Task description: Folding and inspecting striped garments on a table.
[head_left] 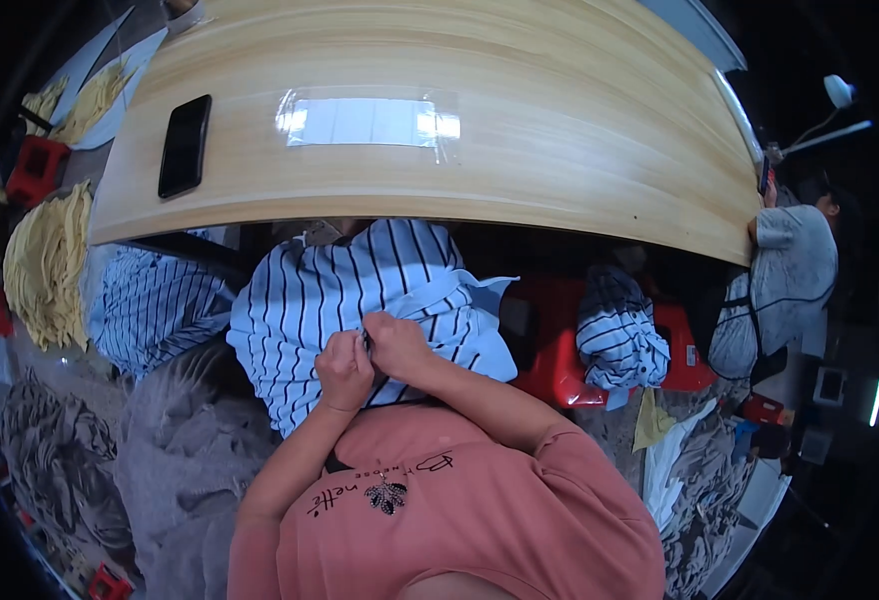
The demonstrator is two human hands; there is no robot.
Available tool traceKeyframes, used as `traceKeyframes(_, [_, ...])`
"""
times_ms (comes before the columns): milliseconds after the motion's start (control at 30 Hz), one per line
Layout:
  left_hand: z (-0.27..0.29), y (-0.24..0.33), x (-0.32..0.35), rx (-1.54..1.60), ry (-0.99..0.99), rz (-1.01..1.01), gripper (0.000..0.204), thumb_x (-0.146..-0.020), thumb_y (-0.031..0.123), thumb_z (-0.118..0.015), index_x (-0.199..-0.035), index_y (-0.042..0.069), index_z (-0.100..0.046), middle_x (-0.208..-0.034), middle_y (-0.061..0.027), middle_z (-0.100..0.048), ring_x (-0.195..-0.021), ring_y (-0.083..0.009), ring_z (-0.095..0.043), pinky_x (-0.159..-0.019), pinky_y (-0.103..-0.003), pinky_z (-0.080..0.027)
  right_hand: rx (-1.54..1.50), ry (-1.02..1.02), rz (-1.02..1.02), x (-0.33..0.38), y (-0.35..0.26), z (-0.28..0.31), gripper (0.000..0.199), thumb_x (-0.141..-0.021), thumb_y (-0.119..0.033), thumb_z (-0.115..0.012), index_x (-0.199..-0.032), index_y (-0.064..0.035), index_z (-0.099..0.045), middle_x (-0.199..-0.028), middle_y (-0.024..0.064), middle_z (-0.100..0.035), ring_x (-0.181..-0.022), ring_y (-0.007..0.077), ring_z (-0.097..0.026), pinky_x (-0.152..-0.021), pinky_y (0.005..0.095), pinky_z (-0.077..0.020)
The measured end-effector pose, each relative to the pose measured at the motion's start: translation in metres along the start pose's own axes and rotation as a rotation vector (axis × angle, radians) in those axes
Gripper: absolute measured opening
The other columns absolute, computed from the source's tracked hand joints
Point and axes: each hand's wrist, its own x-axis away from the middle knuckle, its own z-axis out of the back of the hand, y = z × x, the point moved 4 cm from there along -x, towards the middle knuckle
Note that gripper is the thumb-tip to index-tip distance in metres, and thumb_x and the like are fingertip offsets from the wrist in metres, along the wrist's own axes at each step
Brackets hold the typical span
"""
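Observation:
A light-blue cloth with dark stripes (300, 290) lies bunched across my lap, its far part running in under the table edge. My left hand (345, 370) and my right hand (398, 345) meet over its near part. Both have their fingers curled in and closed, the two thumbs close together. A small bluish and dark bit of the cloth shows between them, pinched by both hands; most of it is hidden by the fingers. To the right of my hands, a loose strip of the same cloth sticks out.
A wooden-topped table (540, 120) spans the front, bearing a black phone (185, 147) and a taped-down white sheet (360, 122). Striped bundles lie at left (150, 305) and on red stools (557, 375) at right. Grey cloth (195, 450) heaps beside me. Another person (795, 260) sits far right.

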Motion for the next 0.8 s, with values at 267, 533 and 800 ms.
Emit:
traceKeyframes(267, [0.015, -0.003, -0.005, 0.118, 0.042, 0.075, 0.003, -0.076, -0.001, -0.053, -0.077, 0.002, -0.054, -0.069, -0.0133, -0.055, -0.059, -0.0311, -0.055, -0.051, -0.037, -0.044, 0.187, 0.36, 0.373, 0.028, -0.013, 0.037, 0.021, -0.069, -0.001, -0.054, -0.089, -0.0017, -0.05, -0.096, 0.0179, -0.052, -0.081, 0.0295, -0.054, -0.063, 0.0384, -0.0428])
traceKeyframes(533, [0.023, 0.001, -0.011, 0.173, 0.036, 0.098, 0.002, -0.078, -0.003, -0.053, -0.076, -0.001, -0.054, -0.065, -0.0124, -0.053, -0.053, -0.0227, -0.053, -0.049, -0.03, -0.041, 0.246, 0.081, 0.224, 0.018, -0.011, 0.036, 0.022, -0.062, 0.002, -0.053, -0.083, -0.0027, -0.052, -0.081, 0.0094, -0.053, -0.073, 0.0263, -0.052, -0.06, 0.039, -0.0382])
traceKeyframes(800, [0.017, -0.003, -0.019, 0.051, -0.191, 0.112, 0.008, -0.076, 0.007, -0.059, -0.079, 0.0, -0.055, -0.07, -0.0125, -0.056, -0.06, -0.0234, -0.056, -0.054, -0.032, -0.044, -0.094, 0.267, 0.346, 0.032, -0.021, 0.056, 0.025, -0.066, 0.006, -0.051, -0.09, 0.002, -0.052, -0.065, 0.0129, -0.052, -0.058, 0.0288, -0.054, -0.051, 0.0361, -0.0438])
